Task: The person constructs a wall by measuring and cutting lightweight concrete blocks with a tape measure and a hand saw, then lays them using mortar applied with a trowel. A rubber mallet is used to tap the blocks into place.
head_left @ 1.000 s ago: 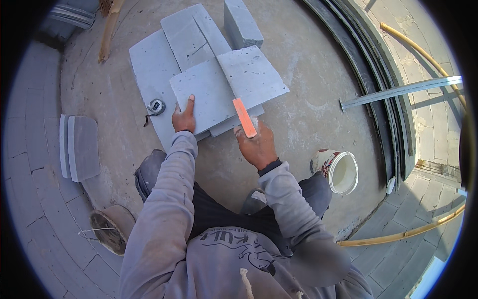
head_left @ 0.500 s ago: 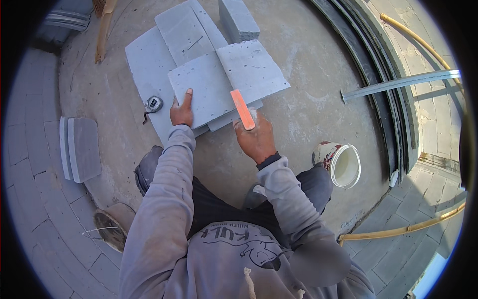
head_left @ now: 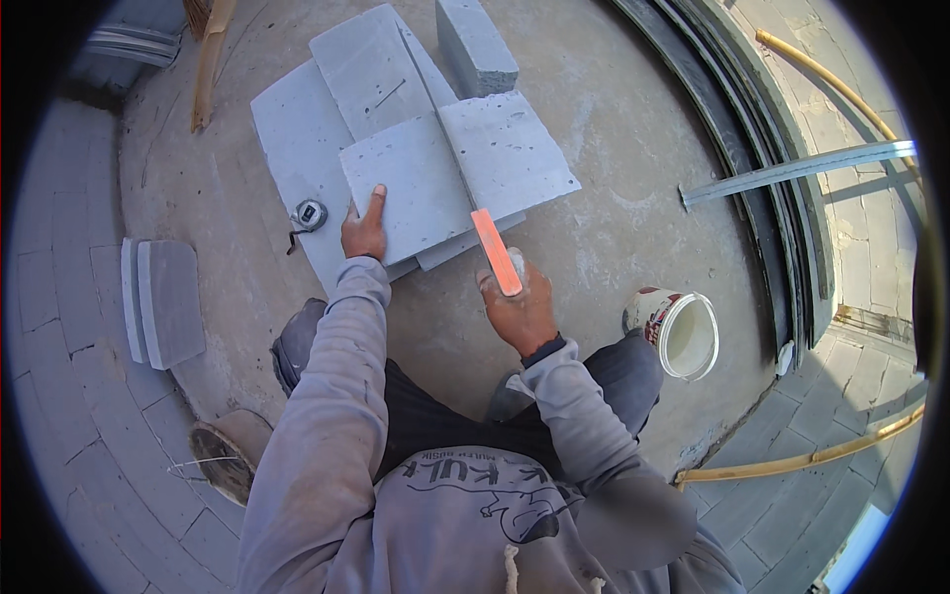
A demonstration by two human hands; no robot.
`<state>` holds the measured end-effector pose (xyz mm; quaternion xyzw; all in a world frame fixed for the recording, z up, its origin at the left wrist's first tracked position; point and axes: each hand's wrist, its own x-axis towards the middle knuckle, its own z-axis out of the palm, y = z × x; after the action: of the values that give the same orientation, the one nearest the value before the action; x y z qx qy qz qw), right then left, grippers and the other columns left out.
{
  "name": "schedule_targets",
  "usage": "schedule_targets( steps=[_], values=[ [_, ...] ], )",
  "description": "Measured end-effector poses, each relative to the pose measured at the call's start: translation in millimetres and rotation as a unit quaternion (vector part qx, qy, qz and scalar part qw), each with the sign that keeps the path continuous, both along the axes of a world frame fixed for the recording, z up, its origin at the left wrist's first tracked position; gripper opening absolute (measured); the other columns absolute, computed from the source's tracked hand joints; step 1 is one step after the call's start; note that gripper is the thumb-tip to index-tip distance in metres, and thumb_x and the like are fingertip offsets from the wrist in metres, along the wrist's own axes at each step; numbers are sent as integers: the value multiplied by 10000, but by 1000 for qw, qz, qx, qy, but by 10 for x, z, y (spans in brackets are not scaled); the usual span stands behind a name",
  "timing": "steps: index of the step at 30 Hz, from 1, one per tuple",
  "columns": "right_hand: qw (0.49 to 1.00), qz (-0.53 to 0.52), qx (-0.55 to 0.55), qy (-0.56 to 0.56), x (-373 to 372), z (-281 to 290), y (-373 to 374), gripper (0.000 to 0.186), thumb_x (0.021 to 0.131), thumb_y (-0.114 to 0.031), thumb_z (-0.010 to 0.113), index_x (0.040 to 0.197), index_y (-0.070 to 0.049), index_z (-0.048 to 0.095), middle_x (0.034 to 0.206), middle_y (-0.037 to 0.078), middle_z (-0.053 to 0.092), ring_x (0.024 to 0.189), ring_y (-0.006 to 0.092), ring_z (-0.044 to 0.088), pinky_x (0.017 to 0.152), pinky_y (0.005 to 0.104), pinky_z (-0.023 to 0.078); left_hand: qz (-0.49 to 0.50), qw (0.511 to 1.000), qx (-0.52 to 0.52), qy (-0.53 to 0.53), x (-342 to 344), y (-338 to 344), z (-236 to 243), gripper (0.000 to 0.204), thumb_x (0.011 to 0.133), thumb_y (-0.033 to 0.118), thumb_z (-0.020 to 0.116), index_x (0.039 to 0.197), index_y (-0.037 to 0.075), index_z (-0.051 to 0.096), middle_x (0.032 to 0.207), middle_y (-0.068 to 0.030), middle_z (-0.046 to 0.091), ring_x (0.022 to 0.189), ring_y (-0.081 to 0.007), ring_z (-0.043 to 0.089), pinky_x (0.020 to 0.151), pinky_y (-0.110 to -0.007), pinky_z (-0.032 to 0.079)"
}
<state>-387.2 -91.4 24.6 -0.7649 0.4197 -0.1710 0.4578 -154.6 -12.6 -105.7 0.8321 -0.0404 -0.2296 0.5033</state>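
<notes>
My right hand [head_left: 522,302] is closed round the orange handle [head_left: 497,252] of a handsaw. Its thin blade [head_left: 469,190], seen nearly edge-on, lies in a cut through a light grey block slab. On the left of that cut is one part of the slab [head_left: 406,178], and on the right the other part [head_left: 510,144]. At the near left edge of the slab, my left hand [head_left: 366,230] grips it, thumb stretched over the top. Beneath lie more grey slabs [head_left: 297,139]. A tape measure [head_left: 309,215] rests on the lower slab, left of my left hand.
A white bucket [head_left: 688,337] tilts beside my right knee. Two grey slabs [head_left: 170,302] stand at the left, near a round container [head_left: 220,457]. A grey block [head_left: 477,49] sits beyond the stack. Dark metal channels [head_left: 762,188] and a metal strip [head_left: 792,173] lie right.
My right hand has drawn the saw back toward me, so more of its blade shows at the near edge. My left hand keeps its place on the slab.
</notes>
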Motion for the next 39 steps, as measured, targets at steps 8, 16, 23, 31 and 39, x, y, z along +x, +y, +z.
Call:
schedule_targets(
  steps=[8, 16, 23, 31, 39],
  values=[
    [1000, 8, 12, 20, -287, 17, -68, 150, 799, -131, 628, 840, 1, 570, 720, 226, 612, 705, 445, 608, 629, 455, 488, -17, 999, -37, -23, -122, -140, -14, 719, 832, 563, 615, 1238, -30, 580, 1124, -179, 666, 1065, -281, 622, 946, -344, 434],
    [999, 29, 29, 31, -865, -65, 412, 196, 778, -97, 632, 937, 18, 611, 707, 195, 623, 689, 411, 636, 629, 445, 513, 1, 999, 1, -42, -28, 14, 71, 709, 840, 561, 608, 1236, -26, 584, 1128, -172, 666, 1060, -271, 625, 935, -336, 439],
    [1000, 22, -18, 3, 160, 49, -329, 188, 819, -180, 617, 852, -4, 561, 715, 227, 618, 712, 457, 599, 620, 470, 481, -34, 999, -7, -35, -183, -201, 120, 702, 840, 554, 616, 1241, -21, 581, 1119, -173, 669, 1055, -278, 628, 934, -333, 440],
    [999, 7, 45, -20, -1120, -78, 578, 155, 782, -44, 630, 922, 23, 624, 680, 185, 609, 637, 350, 650, 592, 393, 504, -2, 999, -21, -39, -59, -45, 48, 705, 836, 552, 623, 1240, -24, 579, 1117, -183, 667, 1048, -283, 632, 931, -334, 442],
    [999, 17, -37, 26, 173, 50, -276, 178, 802, -172, 637, 851, -8, 588, 712, 210, 613, 704, 430, 596, 630, 457, 476, -2, 999, -25, -23, -141, -188, 52, 699, 834, 533, 636, 1237, -36, 577, 1123, -175, 666, 1062, -280, 624, 938, -327, 438]
  ],
)
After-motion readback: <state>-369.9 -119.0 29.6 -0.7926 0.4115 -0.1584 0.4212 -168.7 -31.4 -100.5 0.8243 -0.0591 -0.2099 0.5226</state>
